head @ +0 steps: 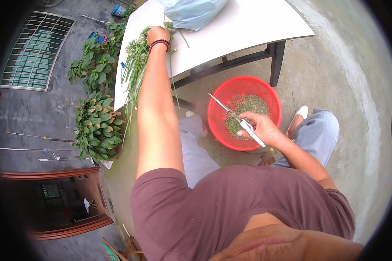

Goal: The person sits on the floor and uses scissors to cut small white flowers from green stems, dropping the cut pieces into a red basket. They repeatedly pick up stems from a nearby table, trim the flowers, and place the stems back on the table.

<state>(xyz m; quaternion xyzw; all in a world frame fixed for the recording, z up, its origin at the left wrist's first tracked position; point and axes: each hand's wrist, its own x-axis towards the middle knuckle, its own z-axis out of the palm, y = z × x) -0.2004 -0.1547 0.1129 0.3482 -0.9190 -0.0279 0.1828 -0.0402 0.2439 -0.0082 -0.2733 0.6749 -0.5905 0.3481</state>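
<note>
My left hand [158, 35], with beaded bracelets at the wrist, reaches onto the white table and is closed over a flowering green stalk at the heap of long-stemmed plants [135, 62]. A thin stem hangs from it past the table's edge. In my right hand [259, 127] is a pair of scissors with white handles [253, 133], their blades pointing up and to the left, over the red plastic basket [277, 111]. Chopped green plant bits [253, 106] lie in the basket, which stands on the ground between my legs.
A pale blue plastic bag [194, 13] sits on the white table [248, 23] beyond the plants. Dark metal table legs [277, 62] stand behind the basket. Leafy potted plants [98, 130] line the grey wall at the left. A small blue object [122, 65] lies near the table's left edge.
</note>
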